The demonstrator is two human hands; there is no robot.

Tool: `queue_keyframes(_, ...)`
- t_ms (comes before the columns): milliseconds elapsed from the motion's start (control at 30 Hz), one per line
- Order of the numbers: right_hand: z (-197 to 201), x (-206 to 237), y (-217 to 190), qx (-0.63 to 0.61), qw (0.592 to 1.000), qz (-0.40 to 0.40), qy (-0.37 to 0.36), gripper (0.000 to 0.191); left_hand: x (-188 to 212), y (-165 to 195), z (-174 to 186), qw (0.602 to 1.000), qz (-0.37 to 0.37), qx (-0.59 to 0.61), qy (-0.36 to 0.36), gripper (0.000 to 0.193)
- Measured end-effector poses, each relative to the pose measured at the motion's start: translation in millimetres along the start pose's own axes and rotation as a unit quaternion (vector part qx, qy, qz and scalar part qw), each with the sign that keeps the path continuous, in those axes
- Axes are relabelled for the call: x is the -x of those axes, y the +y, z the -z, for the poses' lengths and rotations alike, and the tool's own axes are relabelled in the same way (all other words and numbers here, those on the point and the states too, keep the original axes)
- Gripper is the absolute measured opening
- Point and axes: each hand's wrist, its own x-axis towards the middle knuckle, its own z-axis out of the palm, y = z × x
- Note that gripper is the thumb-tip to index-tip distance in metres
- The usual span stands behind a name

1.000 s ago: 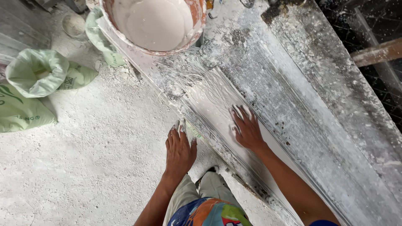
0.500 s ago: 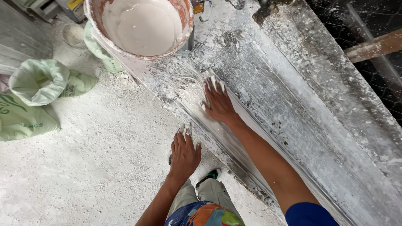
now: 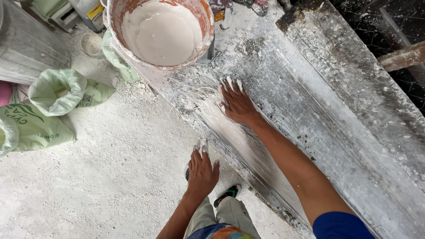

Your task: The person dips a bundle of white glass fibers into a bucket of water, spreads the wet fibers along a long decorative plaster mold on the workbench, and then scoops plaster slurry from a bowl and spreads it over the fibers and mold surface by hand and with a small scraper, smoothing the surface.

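Wet plaster: a pale, streaked band [image 3: 230, 128] is seen spread along a long grey moulding slab [image 3: 310, 110], which runs diagonally from the upper left, by the bucket, down to the lower right.

Right hand: the hand [image 3: 237, 104] is laid flat on the wet band, palm down, fingers [image 3: 229, 82] spread and coated white; nothing is gripped.

Left hand: the hand [image 3: 202, 170] is held open and loose above the dusty floor [image 3: 110, 177], off the slab's near edge (white is caked on its fingertips), and nothing is held.

Bucket: a round, rust-stained bucket [image 3: 161, 33] of creamy white mix is set at the slab's upper end, just beyond the right fingertips.

Key relation: the band's long axis is followed by the right forearm, so the plaster lies both ahead of and behind that hand, along the same diagonal; the right hand is the one on it, the left being kept apart, to the floor side.

Surroundings: pale green sacks [image 3: 53, 102], one rolled open, are slumped on the floor at left; a sandalled foot [image 3: 226, 194] shows beneath the left hand.
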Motion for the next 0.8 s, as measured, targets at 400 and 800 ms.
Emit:
queue_keyframes(400, -15, 69, -28, -0.048, 0.976, -0.212, -0.006, 0.076, -3, 7, 0, 1.0, -0.013, -0.001, -0.008, 0.073)
queue_keyframes(800, -9, 336, 32, -0.338, 0.751, -0.517, 0.234, 0.037, -2, 37, -25, 0.989, -0.127, -0.041, -0.071, 0.074)
